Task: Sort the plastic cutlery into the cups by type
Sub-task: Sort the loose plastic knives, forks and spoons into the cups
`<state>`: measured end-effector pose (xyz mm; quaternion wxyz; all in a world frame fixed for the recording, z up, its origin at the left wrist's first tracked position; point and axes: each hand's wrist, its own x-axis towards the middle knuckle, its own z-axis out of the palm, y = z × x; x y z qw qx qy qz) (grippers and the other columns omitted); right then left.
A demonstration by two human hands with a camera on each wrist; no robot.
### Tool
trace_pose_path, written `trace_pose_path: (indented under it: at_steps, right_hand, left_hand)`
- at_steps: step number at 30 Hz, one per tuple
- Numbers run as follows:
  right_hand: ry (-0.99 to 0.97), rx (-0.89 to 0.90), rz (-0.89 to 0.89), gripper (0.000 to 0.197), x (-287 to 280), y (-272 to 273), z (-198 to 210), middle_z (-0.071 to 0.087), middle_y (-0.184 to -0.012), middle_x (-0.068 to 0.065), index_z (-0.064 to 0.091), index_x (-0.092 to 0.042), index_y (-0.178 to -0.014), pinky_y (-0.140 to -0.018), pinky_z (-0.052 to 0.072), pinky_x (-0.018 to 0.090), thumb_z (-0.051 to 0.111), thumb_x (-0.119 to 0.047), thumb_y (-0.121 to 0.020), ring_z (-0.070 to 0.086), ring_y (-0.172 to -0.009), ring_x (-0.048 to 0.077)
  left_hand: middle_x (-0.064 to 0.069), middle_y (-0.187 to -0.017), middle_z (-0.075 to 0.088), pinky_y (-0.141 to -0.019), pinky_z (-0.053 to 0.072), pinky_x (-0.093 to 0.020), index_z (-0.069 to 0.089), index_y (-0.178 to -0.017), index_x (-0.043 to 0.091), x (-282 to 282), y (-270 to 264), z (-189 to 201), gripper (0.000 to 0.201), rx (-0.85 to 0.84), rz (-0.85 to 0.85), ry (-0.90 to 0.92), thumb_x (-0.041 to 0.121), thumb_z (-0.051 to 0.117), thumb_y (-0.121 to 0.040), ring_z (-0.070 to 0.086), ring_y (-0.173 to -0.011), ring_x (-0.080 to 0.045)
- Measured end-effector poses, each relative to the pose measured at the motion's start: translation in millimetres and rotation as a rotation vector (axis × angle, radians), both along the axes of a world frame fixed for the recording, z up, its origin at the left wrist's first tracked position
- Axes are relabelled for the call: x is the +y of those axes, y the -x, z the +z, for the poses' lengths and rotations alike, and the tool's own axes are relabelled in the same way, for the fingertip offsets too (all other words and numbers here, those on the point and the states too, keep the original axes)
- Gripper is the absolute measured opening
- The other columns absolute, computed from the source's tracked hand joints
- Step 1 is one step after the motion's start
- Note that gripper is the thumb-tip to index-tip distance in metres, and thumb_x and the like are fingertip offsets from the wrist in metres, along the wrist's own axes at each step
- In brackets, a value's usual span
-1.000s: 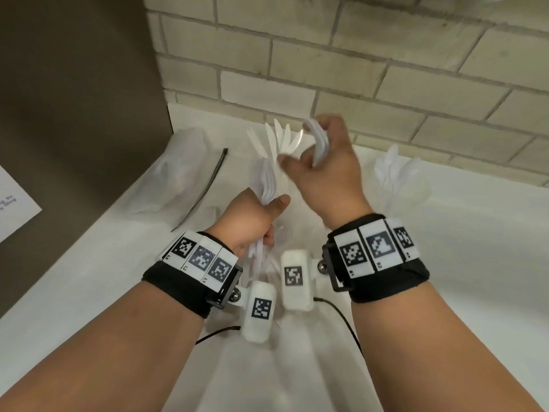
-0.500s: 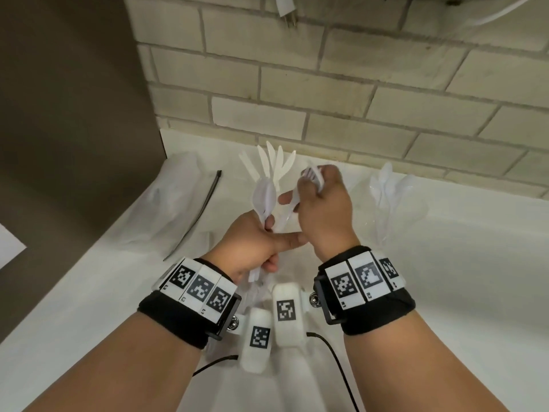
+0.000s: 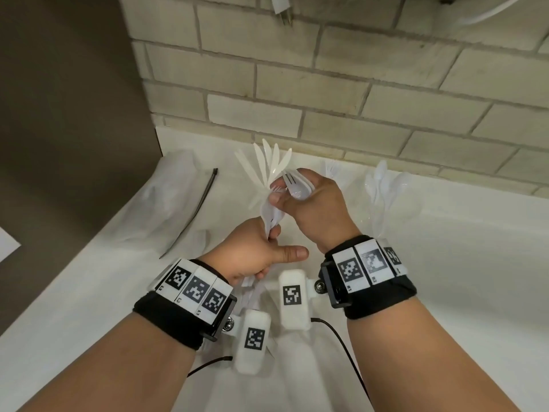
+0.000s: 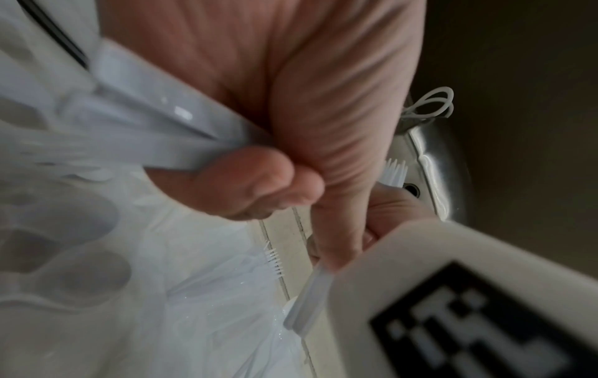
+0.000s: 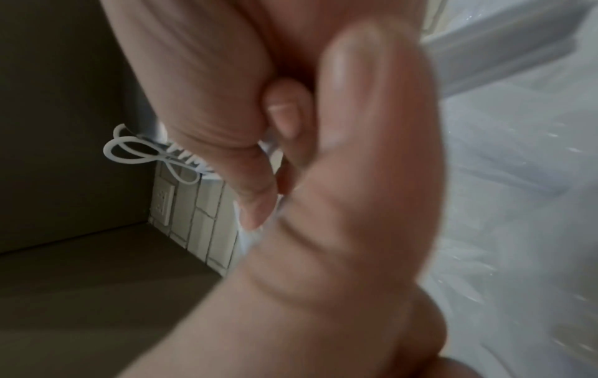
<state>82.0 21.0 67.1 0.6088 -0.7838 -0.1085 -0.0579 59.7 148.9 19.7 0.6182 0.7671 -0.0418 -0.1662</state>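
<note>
My left hand (image 3: 255, 251) grips a bundle of white plastic cutlery (image 3: 271, 212) by the handles, thumb sticking out to the right; the handles (image 4: 155, 133) pass under its curled fingers. My right hand (image 3: 315, 203) is just above it and holds white forks (image 3: 294, 182) tines up, its thumb and fingers also pinching the top of the bundle. A clear cup with several white knives (image 3: 267, 165) stands behind the hands. Another clear cup with white spoons (image 3: 383, 185) stands to the right by the wall. A third cup (image 3: 332, 171) is mostly hidden behind my right hand.
A white counter (image 3: 445, 278) runs to a brick wall (image 3: 356, 114). A crumpled clear plastic bag (image 3: 166, 203) and a black zip tie (image 3: 199, 203) lie at the left, next to a dark panel (image 3: 65, 129). A black cable (image 3: 341, 337) trails near my wrists.
Both hands have dropped lower in view and come closer together. My right hand, which held forks up high, now has its fingers on the top of the left hand's bundle.
</note>
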Motion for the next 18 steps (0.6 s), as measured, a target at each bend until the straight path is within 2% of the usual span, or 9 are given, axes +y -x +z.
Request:
trace_pose_path:
  at_steps: [3, 5, 7, 9, 11, 12, 14, 15, 18]
  right_hand:
    - [-0.016, -0.036, -0.053, 0.017, -6, -3, 3, 0.066, -0.081, -0.008, 0.06, -0.022, -0.083, -0.074, 0.049, 0.02, 0.066, -0.006, -0.085, 0.061, -0.075, 0.005]
    - [-0.043, -0.073, -0.08, 0.012, -12, -4, 9, 0.071, -0.092, -0.002, 0.056, -0.022, -0.088, -0.073, 0.046, 0.023, 0.063, -0.012, -0.089, 0.06, -0.074, 0.002]
    - [-0.112, -0.112, -0.124, 0.015, -20, -5, 19, 0.073, -0.097, 0.008, 0.052, -0.023, -0.087, -0.066, 0.046, 0.023, 0.059, -0.011, -0.091, 0.061, -0.066, 0.0]
    - [-0.157, -0.143, -0.206, 0.017, -29, -7, 29, 0.071, -0.09, 0.008, 0.049, -0.026, -0.087, -0.061, 0.052, 0.03, 0.055, -0.011, -0.092, 0.063, -0.065, 0.009]
    - [-0.217, -0.168, -0.26, 0.018, -41, -11, 39, 0.067, -0.086, 0.004, 0.047, -0.027, -0.094, -0.069, 0.059, 0.039, 0.05, -0.009, -0.094, 0.069, -0.079, 0.021]
    - [-0.241, -0.183, -0.28, 0.019, -46, -15, 43, 0.064, -0.09, 0.006, 0.046, -0.026, -0.096, -0.073, 0.06, 0.04, 0.048, -0.007, -0.094, 0.071, -0.082, 0.024]
    - [-0.247, -0.222, -0.329, 0.02, -57, -25, 50, 0.058, -0.102, 0.012, 0.045, -0.022, -0.101, -0.071, 0.06, 0.039, 0.044, -0.004, -0.095, 0.073, -0.073, 0.024]
    - [-0.237, -0.242, -0.359, 0.019, -61, -32, 51, 0.057, -0.103, 0.012, 0.045, -0.02, -0.103, -0.069, 0.06, 0.039, 0.043, -0.003, -0.094, 0.071, -0.067, 0.023]
    - [-0.231, -0.286, -0.398, 0.026, -66, -54, 44, 0.056, -0.089, 0.002, 0.045, -0.018, -0.112, -0.068, 0.059, 0.033, 0.045, 0.0, -0.092, 0.061, -0.063, 0.016]
  left_hand:
    - [0.0, -0.048, 0.034, -0.041, 0.031, -0.022, 0.037, -0.067, 0.018, 0, 2, 0, 0.054, -0.013, -0.009, -0.015, 0.042, 0.085, -0.061, 0.034, -0.043, -0.019]
    - [0.004, -0.048, 0.032, -0.038, 0.027, -0.019, 0.037, -0.061, 0.019, 1, 2, 0, 0.05, -0.015, 0.008, -0.015, 0.034, 0.084, -0.067, 0.032, -0.039, -0.011]
    - [0.007, -0.048, 0.029, -0.037, 0.026, -0.017, 0.034, -0.059, 0.021, 3, 2, -2, 0.049, -0.009, 0.038, -0.007, 0.026, 0.081, -0.071, 0.028, -0.036, -0.006]
    - [0.008, -0.051, 0.027, -0.038, 0.025, -0.017, 0.033, -0.062, 0.021, 4, 1, -3, 0.049, -0.016, 0.051, -0.024, 0.026, 0.08, -0.073, 0.027, -0.038, -0.007]
    - [0.007, -0.051, 0.027, -0.038, 0.026, -0.017, 0.032, -0.064, 0.021, 4, 2, -3, 0.049, -0.022, 0.066, -0.041, 0.03, 0.079, -0.074, 0.027, -0.04, -0.009]
    - [0.007, -0.051, 0.027, -0.038, 0.026, -0.018, 0.032, -0.065, 0.02, 4, 2, -2, 0.048, -0.023, 0.073, -0.049, 0.033, 0.077, -0.076, 0.027, -0.04, -0.01]
    - [0.005, -0.055, 0.025, -0.041, 0.025, -0.021, 0.031, -0.065, 0.021, 5, 3, -1, 0.047, -0.032, 0.089, -0.064, 0.039, 0.072, -0.079, 0.025, -0.043, -0.011]
    - [0.003, -0.057, 0.025, -0.042, 0.025, -0.022, 0.031, -0.065, 0.021, 5, 3, 0, 0.046, -0.038, 0.093, -0.067, 0.041, 0.07, -0.081, 0.025, -0.045, -0.012]
    - [0.002, -0.058, 0.021, -0.045, 0.02, -0.025, 0.028, -0.061, 0.023, 8, 4, 0, 0.048, -0.036, 0.082, -0.036, 0.042, 0.066, -0.084, 0.02, -0.049, -0.015]
